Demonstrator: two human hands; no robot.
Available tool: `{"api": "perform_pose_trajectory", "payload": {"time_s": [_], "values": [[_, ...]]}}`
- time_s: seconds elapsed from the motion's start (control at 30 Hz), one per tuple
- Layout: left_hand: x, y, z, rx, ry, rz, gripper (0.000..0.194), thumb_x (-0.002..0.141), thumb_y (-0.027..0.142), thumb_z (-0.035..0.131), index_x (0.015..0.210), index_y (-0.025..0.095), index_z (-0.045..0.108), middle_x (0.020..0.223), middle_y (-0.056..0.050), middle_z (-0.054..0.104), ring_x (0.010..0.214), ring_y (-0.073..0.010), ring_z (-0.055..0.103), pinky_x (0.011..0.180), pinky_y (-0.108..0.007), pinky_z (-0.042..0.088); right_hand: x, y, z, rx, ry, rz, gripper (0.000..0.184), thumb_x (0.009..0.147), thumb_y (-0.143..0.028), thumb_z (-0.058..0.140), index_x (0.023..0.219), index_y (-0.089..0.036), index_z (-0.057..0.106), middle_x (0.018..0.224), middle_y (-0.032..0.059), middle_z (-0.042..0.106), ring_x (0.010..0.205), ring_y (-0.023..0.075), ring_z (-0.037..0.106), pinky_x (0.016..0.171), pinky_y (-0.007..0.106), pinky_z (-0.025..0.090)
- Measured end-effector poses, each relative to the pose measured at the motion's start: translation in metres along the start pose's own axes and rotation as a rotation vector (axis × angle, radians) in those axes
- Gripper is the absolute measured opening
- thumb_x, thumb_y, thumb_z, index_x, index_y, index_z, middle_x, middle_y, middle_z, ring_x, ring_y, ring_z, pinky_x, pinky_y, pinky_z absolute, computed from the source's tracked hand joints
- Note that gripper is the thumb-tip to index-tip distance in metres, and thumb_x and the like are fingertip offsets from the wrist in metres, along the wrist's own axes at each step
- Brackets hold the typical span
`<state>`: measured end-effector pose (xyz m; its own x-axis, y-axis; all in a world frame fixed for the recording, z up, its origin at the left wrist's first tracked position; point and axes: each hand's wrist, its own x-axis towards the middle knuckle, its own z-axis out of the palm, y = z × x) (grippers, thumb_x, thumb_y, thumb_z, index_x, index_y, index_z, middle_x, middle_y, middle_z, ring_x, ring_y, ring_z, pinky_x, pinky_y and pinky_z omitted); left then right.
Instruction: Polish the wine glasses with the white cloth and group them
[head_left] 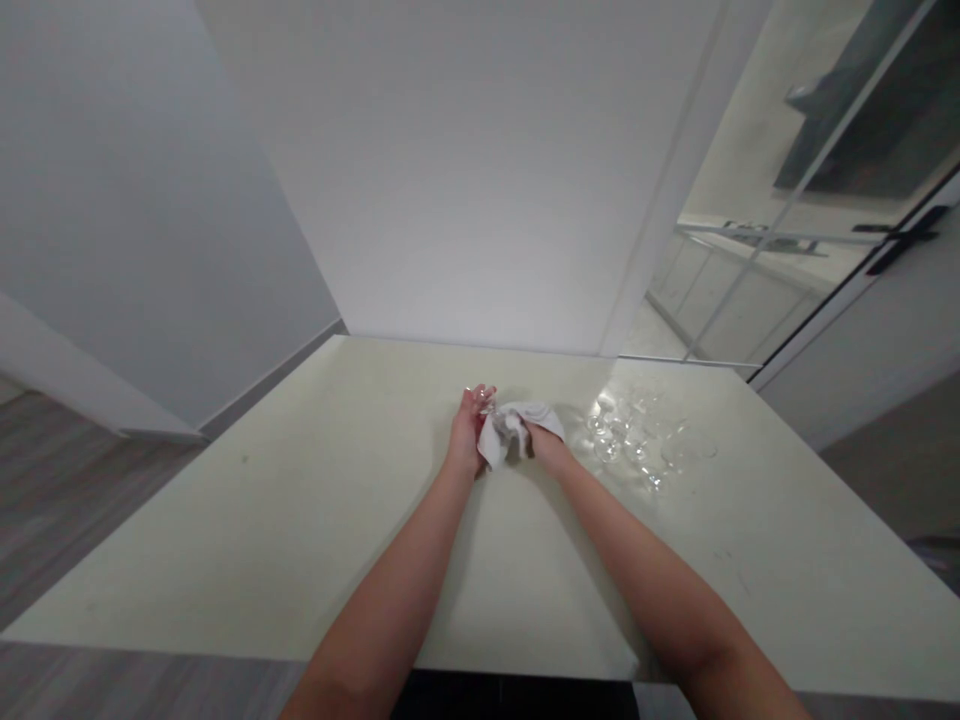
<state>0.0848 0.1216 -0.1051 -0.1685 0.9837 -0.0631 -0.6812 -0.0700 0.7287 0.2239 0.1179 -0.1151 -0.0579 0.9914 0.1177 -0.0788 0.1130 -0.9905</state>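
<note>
My left hand (466,432) is closed around a small clear glass (486,402), whose shape is mostly hidden by the fingers and the cloth. In my right hand (546,446) is a crumpled white cloth (514,422), with the fingers partly covered by it. The cloth reaches across to my left hand and touches the glass there. Both hands are held close together above the middle of the table. To the right of my right hand stand several clear glasses (607,445) in a group, their outlines hard to separate.
A pale table (315,520) spreads under my arms. Its far edge meets a white wall (480,180). At the right is a glazed partition (750,240) beside a door with a black handle (907,238). Wood-look floor (67,480) shows at the left.
</note>
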Motion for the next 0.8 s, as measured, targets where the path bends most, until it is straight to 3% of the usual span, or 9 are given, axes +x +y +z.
{"api": "perform_pose_trajectory", "payload": {"time_s": [0.1, 0.2, 0.3, 0.6, 0.8], "values": [[0.002, 0.009, -0.007, -0.088, 0.064, 0.008, 0.051, 0.079, 0.065, 0.063, 0.109, 0.024, 0.063, 0.130, -0.006, 0.063, 0.098, -0.0150, 0.063, 0.078, -0.024, 0.052, 0.004, 0.012, -0.006, 0.123, 0.163, 0.083, 0.032, 0.073, -0.047, 0.069, 0.094, -0.024, 0.072, 0.115, 0.0066, 0.072, 0.115, 0.0252, 0.063, 0.108, 0.049, 0.043], [0.000, 0.016, -0.008, -0.081, 0.024, 0.026, 0.045, 0.080, 0.058, 0.067, 0.114, 0.029, 0.062, 0.144, 0.000, 0.052, 0.109, -0.0151, 0.060, 0.078, -0.022, 0.051, 0.002, 0.019, -0.005, 0.261, 0.085, 0.205, 0.031, 0.070, -0.045, 0.072, 0.093, -0.024, 0.071, 0.111, 0.0062, 0.073, 0.107, 0.0263, 0.067, 0.097, 0.047, 0.052], [-0.005, 0.016, -0.004, -0.010, -0.095, 0.031, 0.045, 0.079, 0.052, 0.070, 0.119, 0.034, 0.061, 0.149, 0.002, 0.048, 0.118, -0.0174, 0.056, 0.082, -0.025, 0.051, 0.000, 0.019, 0.000, 0.313, 0.042, 0.280, 0.029, 0.068, -0.043, 0.072, 0.088, -0.022, 0.071, 0.106, 0.0075, 0.074, 0.100, 0.0278, 0.069, 0.087, 0.046, 0.056], [-0.019, 0.010, 0.010, 0.095, -0.366, 0.082, 0.065, 0.060, 0.022, 0.086, 0.122, 0.027, 0.063, 0.142, -0.006, 0.055, 0.115, -0.0179, 0.058, 0.104, -0.031, 0.040, -0.005, 0.012, -0.001, 0.229, 0.016, 0.091, 0.026, 0.061, -0.031, 0.076, 0.084, -0.019, 0.072, 0.100, 0.0068, 0.076, 0.100, 0.0259, 0.069, 0.099, 0.044, 0.049], [-0.018, 0.014, 0.008, 0.090, -0.348, 0.109, 0.066, 0.062, 0.027, 0.085, 0.124, 0.026, 0.062, 0.143, -0.008, 0.054, 0.114, -0.0189, 0.058, 0.099, -0.029, 0.044, -0.010, 0.006, 0.000, 0.081, 0.067, 0.071, 0.033, 0.063, -0.035, 0.076, 0.092, -0.020, 0.073, 0.107, 0.0070, 0.075, 0.102, 0.0243, 0.068, 0.103, 0.045, 0.046]]}}
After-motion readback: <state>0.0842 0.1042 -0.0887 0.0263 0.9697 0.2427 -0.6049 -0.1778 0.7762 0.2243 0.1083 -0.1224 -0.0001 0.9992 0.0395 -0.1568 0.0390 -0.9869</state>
